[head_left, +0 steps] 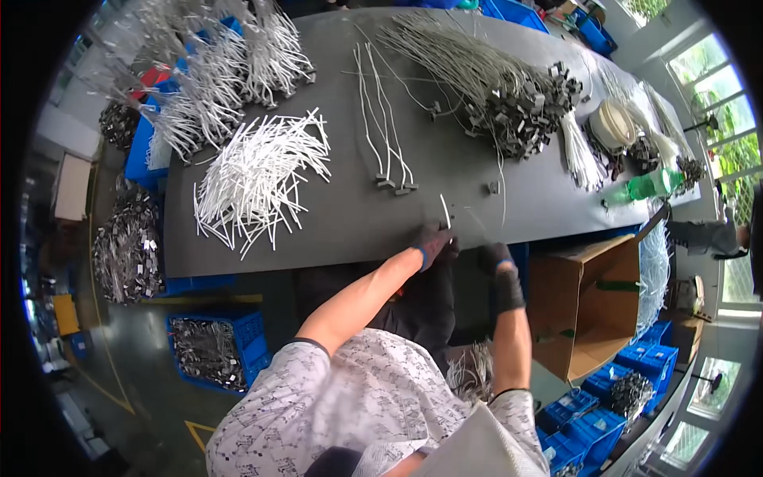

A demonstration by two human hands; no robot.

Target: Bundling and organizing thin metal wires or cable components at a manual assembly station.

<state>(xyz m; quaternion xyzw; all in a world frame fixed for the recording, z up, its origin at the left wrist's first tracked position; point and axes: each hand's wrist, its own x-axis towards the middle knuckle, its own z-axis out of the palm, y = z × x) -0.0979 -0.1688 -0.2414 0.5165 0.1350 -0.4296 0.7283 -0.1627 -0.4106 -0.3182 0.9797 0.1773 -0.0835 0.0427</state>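
Note:
My left hand (435, 242), in a dark glove with a blue cuff, is at the table's near edge. Its fingers are closed on a short white tube (445, 211) that sticks up from them. To its right, my gloved right hand (496, 256) is smeared by motion, and its fingers cannot be made out. Beyond the hands lie several thin white wires with grey connectors (395, 186) at their near ends. A large heap of short white tubes (258, 176) spreads over the left part of the table. One small grey connector (493, 188) with a wire rests beyond my right hand.
Bundled wires with dark connectors (524, 111) cover the table's far right, near a round beige container (612, 123) and a green bottle (656, 184). More bundles (270, 56) stand at far left. An open cardboard box (556, 306) and blue crates (253, 346) flank me below the tabletop.

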